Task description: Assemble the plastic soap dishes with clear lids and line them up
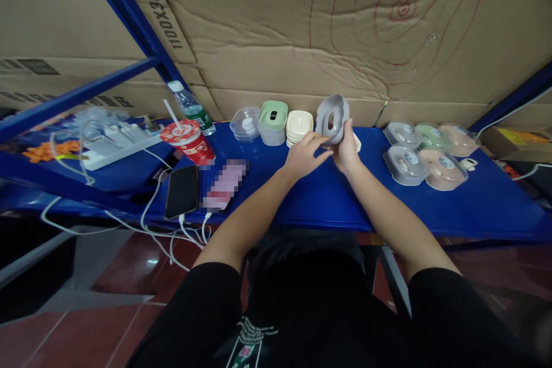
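Just above the blue table, a grey plastic lid with an oval opening is held tilted up on its edge. My right hand grips its lower right side, the fingers partly hidden behind it. At its lower left edge, the fingers of my left hand are closed on the rim. Left of the lid stand a stack of cream square lids, a green-topped container with a dark slot, and clear plastic tubs. A cream piece shows partly behind my right hand.
On the right of the blue table sit several lidded containers in grey, green and pink. A red cup with a straw, a bottle, two phones and white cables are on the left. Cardboard backs the table.
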A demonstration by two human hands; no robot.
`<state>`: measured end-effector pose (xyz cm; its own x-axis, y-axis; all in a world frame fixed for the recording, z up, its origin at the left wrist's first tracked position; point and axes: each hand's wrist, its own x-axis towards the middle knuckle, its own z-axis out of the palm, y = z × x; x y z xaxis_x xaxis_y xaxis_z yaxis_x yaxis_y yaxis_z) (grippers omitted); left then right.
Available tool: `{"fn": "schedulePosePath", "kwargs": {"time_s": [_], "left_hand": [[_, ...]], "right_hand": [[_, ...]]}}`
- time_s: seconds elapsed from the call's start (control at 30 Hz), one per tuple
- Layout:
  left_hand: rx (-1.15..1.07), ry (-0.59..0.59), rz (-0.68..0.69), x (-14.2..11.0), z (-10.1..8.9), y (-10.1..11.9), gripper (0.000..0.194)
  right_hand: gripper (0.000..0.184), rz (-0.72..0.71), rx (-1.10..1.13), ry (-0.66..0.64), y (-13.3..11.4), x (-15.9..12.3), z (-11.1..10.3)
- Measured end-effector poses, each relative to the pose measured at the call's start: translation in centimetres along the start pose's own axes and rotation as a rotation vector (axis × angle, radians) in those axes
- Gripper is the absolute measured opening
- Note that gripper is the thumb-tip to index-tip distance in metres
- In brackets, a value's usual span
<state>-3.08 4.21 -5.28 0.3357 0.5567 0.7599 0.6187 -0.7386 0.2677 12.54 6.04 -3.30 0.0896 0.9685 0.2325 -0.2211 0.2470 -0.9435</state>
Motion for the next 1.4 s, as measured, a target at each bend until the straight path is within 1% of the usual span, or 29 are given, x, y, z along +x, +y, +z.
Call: {"fn": "schedulePosePath", "kwargs": {"time_s": [0.07, 0.1, 0.2, 0.27, 0.33, 0.4, 0.43, 0.5, 0.53, 0.6, 0.7, 0.77, 0.9, 1.0, 1.07, 1.2, 1.27, 1.4], "left_hand": [[0.029, -0.023, 0.013, 0.0, 0.2, 0.1, 0.03], [0.032, -0.028, 0.022, -0.1, 0.2, -0.1, 0.029], [0.019, -0.022, 0.027, 0.1, -0.3, -1.2, 0.031], [0.022, 0.018, -0.005, 0.3, -1.0, -2.4, 0.032], [0.052, 0.085, -0.061, 0.6, -1.8, -3.8, 0.033], [0.105, 0.153, -0.139, 0.8, -2.8, -5.4, 0.032], [0.126, 0.175, -0.171, 0.9, -3.3, -6.2, 0.031], [0.15, 0.197, -0.232, 0.9, -4.3, -7.6, 0.031], [0.156, 0.202, -0.255, 0.8, -4.6, -8.1, 0.032], [0.165, 0.208, -0.293, 0.8, -5.1, -8.8, 0.033], [0.173, 0.192, -0.346, 0.8, -5.4, -9.1, 0.033], [0.172, 0.174, -0.38, 0.8, -5.4, -9.0, 0.033], [0.178, 0.186, -0.405, 0.8, -5.3, -9.0, 0.032], [0.19, 0.187, -0.402, 0.7, -5.3, -9.2, 0.028], [0.193, 0.176, -0.397, 0.6, -5.3, -9.3, 0.027], [0.211, 0.161, -0.414, 0.6, -5.1, -9.4, 0.032], [0.215, 0.158, -0.423, 0.6, -5.0, -9.5, 0.035], [0.204, 0.186, -0.412, 0.5, -4.7, -9.6, 0.042]], "right_hand": [[0.102, -0.006, -0.017, -0.027, 0.4, -0.7, 1.0], [0.103, -0.022, -0.053, -0.036, 0.5, -0.9, 1.2], [0.096, -0.108, -0.238, -0.058, 0.8, -0.8, 0.1], [0.09, -0.198, -0.436, -0.064, 0.7, -0.4, -1.1], [0.087, -0.292, -0.708, -0.065, 0.3, 0.0, -2.4], [0.08, -0.333, -1.0, -0.061, -0.2, 0.2, -3.3], [0.075, -0.318, -1.124, -0.053, -0.5, 0.3, -3.7], [0.069, -0.226, -1.304, -0.023, -1.1, 0.5, -4.4], [0.068, -0.159, -1.365, -0.011, -1.4, 0.6, -4.7], [0.073, -0.004, -1.457, -0.015, -1.8, 0.8, -5.4], [0.081, 0.202, -1.518, -0.104, -2.1, 1.1, -6.2], [0.081, 0.253, -1.527, -0.161, -2.1, 1.3, -6.4], [0.075, 0.198, -1.551, -0.233, -2.3, 1.3, -6.3], [0.068, 0.151, -1.565, -0.293, -2.4, 1.1, -6.0], [0.056, 0.122, -1.566, -0.31, -2.4, 1.1, -6.0], [0.023, 0.073, -1.532, -0.35, -2.2, 1.2, -6.2], [0.017, 0.035, -1.511, -0.33, -2.1, 1.4, -6.3], [0.018, -0.063, -1.409, -0.152, -1.8, 1.2, -5.9]]}}
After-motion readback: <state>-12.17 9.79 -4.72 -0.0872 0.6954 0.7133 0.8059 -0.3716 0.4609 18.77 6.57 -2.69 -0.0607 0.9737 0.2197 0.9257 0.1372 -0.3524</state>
